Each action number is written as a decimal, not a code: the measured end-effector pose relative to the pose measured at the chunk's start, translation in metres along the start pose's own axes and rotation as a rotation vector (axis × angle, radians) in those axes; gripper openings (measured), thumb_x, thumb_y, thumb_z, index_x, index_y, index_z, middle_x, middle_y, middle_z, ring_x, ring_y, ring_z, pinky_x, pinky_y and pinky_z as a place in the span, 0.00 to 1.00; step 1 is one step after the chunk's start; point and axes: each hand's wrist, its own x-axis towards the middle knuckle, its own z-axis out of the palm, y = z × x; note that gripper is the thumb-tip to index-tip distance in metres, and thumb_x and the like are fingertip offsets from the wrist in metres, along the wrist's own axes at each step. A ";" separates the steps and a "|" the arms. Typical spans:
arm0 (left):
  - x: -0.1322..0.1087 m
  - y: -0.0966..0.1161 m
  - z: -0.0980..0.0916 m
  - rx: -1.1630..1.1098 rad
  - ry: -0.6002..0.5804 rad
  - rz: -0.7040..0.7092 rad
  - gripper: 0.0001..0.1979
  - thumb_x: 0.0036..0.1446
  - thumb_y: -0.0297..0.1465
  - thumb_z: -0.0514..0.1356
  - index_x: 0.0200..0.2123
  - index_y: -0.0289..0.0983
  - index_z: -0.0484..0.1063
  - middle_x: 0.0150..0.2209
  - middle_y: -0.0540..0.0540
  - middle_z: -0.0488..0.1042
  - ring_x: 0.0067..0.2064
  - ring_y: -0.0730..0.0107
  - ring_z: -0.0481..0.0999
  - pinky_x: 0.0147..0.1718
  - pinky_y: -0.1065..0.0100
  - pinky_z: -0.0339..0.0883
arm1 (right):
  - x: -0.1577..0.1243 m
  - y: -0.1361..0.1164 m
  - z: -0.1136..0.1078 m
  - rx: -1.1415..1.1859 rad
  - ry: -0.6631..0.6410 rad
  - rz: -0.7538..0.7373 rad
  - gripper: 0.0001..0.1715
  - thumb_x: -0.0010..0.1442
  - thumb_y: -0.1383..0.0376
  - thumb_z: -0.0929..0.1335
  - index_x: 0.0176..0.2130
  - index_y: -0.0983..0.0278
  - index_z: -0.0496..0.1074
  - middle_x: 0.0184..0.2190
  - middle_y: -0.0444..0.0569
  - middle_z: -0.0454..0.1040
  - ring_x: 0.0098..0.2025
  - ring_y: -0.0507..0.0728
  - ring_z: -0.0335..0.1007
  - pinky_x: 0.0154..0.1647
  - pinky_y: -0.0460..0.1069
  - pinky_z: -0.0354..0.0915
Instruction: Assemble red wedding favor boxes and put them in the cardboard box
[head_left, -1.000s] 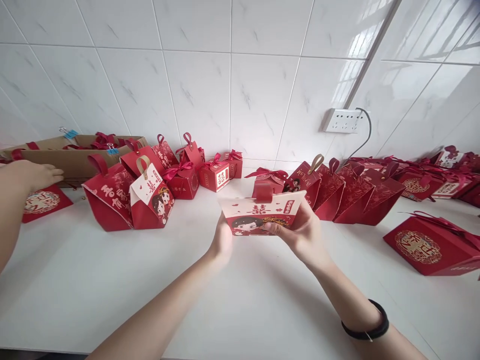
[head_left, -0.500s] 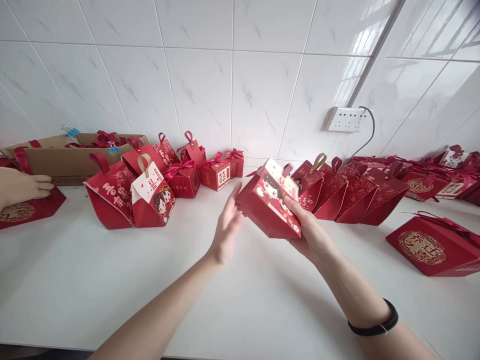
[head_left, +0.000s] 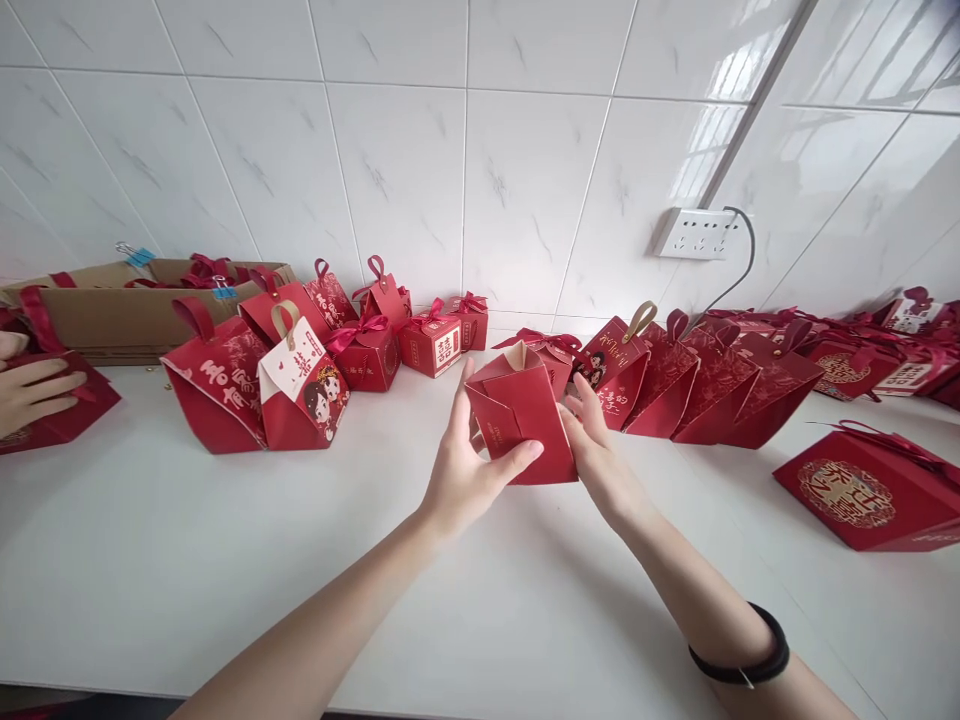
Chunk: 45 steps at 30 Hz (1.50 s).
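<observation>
A red gift box (head_left: pixel 517 400) is held over the white table in the middle, its plain red side with a folded flap facing me. My left hand (head_left: pixel 469 465) is closed round its left side, thumb across the front and fingers partly hidden behind. At the box's right edge is my right hand (head_left: pixel 607 460), with its fingers apart; some fingertips are hidden behind the box, and I cannot tell how firmly they touch. Just beyond stands another red box (head_left: pixel 553 355) with a ribbon bow, partly covered by the held one.
Handled red boxes (head_left: pixel 712 385) stand in a row to the right, near a large ribboned box (head_left: pixel 862 490). More boxes (head_left: pixel 300 400) stand left of centre. At far left, another person's hand (head_left: pixel 37 395) rests on a red box, before a cardboard carton (head_left: pixel 135 325). A socket strip (head_left: pixel 697 233) is on the wall.
The box has turned from its cartoon-printed side to a plain red side and shifted slightly left. My left hand has taken hold of it; my right hand's grip has loosened.
</observation>
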 end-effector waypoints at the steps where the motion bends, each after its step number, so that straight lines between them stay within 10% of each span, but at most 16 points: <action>1: 0.000 0.001 0.000 0.012 0.002 0.008 0.45 0.53 0.33 0.67 0.66 0.49 0.42 0.57 0.45 0.67 0.55 0.61 0.71 0.53 0.61 0.69 | 0.000 0.000 -0.002 -0.044 0.005 -0.056 0.36 0.61 0.45 0.61 0.64 0.51 0.52 0.66 0.46 0.54 0.65 0.62 0.53 0.61 0.59 0.61; 9: 0.001 0.016 -0.003 0.149 0.093 0.050 0.21 0.59 0.37 0.61 0.54 0.41 0.67 0.52 0.44 0.72 0.50 0.61 0.73 0.41 0.68 0.71 | -0.004 0.004 -0.003 -0.015 -0.384 -0.239 0.30 0.62 0.46 0.63 0.58 0.57 0.65 0.57 0.50 0.69 0.58 0.63 0.64 0.55 0.59 0.66; 16: -0.002 0.013 -0.008 0.116 -0.076 0.200 0.29 0.59 0.36 0.58 0.62 0.38 0.59 0.63 0.40 0.60 0.60 0.50 0.64 0.49 0.60 0.68 | -0.007 0.001 0.005 0.097 -0.180 -0.096 0.32 0.57 0.41 0.63 0.42 0.64 0.74 0.39 0.53 0.77 0.41 0.61 0.74 0.36 0.54 0.75; 26: -0.002 0.006 -0.007 0.236 -0.072 0.357 0.32 0.56 0.29 0.60 0.63 0.41 0.56 0.60 0.40 0.64 0.56 0.53 0.69 0.49 0.60 0.71 | -0.008 0.007 0.000 -0.405 0.042 -0.402 0.30 0.60 0.42 0.58 0.22 0.62 0.60 0.18 0.43 0.63 0.20 0.51 0.55 0.20 0.47 0.56; 45: 0.000 -0.004 -0.009 0.530 0.051 0.684 0.28 0.62 0.27 0.56 0.64 0.44 0.55 0.55 0.43 0.71 0.41 0.69 0.77 0.35 0.72 0.76 | -0.007 0.007 -0.003 -0.574 0.072 -0.556 0.30 0.61 0.42 0.56 0.22 0.61 0.56 0.16 0.42 0.59 0.17 0.50 0.53 0.18 0.46 0.52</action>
